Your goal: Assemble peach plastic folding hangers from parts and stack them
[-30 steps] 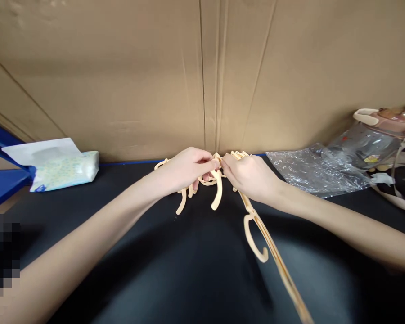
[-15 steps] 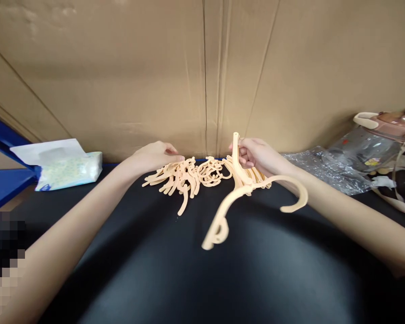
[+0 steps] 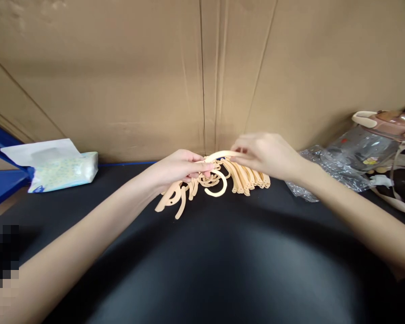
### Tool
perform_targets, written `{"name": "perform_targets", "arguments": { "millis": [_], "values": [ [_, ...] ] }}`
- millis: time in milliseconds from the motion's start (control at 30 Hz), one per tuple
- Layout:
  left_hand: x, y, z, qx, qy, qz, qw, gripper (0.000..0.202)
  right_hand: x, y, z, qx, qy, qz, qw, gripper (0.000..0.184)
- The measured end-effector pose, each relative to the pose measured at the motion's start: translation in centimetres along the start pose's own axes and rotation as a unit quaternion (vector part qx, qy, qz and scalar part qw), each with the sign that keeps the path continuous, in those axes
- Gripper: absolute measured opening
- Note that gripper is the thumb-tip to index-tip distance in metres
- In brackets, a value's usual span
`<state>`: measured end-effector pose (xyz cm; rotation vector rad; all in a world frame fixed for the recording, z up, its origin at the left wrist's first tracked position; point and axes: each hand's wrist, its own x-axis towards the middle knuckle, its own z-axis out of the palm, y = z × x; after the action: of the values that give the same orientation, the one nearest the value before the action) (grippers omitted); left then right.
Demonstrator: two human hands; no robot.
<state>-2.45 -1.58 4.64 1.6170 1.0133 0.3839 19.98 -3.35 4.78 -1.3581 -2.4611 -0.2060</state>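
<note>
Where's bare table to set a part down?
Largest: black tabletop in front of the hanger row and loose hanger heap.
Smaller: the strip between tissue pack and left hand.
Crowded: back middle, where the left hand holds another hanger over the heap, blurred right hand at its right end; back right, plastic bag beside bottle.

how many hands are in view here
2: the left hand grips a hanger near its hook; the right hand, blurred, is at that hanger's right end. The pixelated patch at lower left might hide more.
</note>
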Motion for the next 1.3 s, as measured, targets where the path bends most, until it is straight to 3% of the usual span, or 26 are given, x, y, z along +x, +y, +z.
{"name": "perform_targets", "arguments": {
  "millis": [100, 267, 333, 433, 533, 667, 767, 933, 1067, 1300],
  "values": [
    [0.0, -0.1, 0.7, -0.009, -0.031, -0.016, 0.999, 0.027, -0.6, -2.3, 0.5, -0.104, -0.021, -0.103, 0.989, 0.022],
    [0.2, -0.5, 0.9, -0.021, -0.056, -0.032, 0.998, 0.031, -1.2, -3.7, 2.1, -0.170, -0.056, -0.151, 0.972, 0.028],
    [0.5, -0.8, 0.8, -0.019, -0.053, -0.046, 0.997, 0.036, -1.2, -3.4, 2.7, -0.152, -0.078, -0.124, 0.978, 0.026],
    [0.7, -1.1, 1.2, 0.023, -0.062, -0.073, 0.995, 0.037, -0.5, -2.0, 2.8, -0.118, -0.082, -0.026, 0.989, 0.023],
    [0.0, -0.9, 2.1, 0.076, -0.090, -0.091, 0.989, 0.034, 0.3, 1.3, 1.8, -0.109, -0.046, 0.124, 0.985, 0.031],
    [-1.3, 0.4, 2.8, 0.042, -0.089, -0.027, 0.995, 0.039, 0.8, 6.1, 1.0, -0.071, -0.094, 0.259, 0.959, 0.043],
    [-1.8, 1.2, 2.7, -0.013, -0.072, 0.004, 0.997, 0.036, 0.6, 7.7, 2.1, -0.072, -0.133, 0.273, 0.950, 0.039],
    [-2.3, 1.6, 2.5, -0.048, -0.030, 0.012, 0.998, 0.034, 0.5, 7.7, 4.3, -0.051, -0.176, 0.265, 0.947, 0.035],
    [-2.5, 1.8, 2.5, -0.036, -0.011, 0.015, 0.999, 0.038, 0.4, 7.7, 4.3, -0.011, -0.204, 0.259, 0.944, 0.028],
    [-2.3, 1.8, 2.8, -0.047, -0.001, 0.029, 0.998, 0.044, 0.5, 8.0, 3.7, 0.080, -0.230, 0.274, 0.930, 0.031]
  ]
}}
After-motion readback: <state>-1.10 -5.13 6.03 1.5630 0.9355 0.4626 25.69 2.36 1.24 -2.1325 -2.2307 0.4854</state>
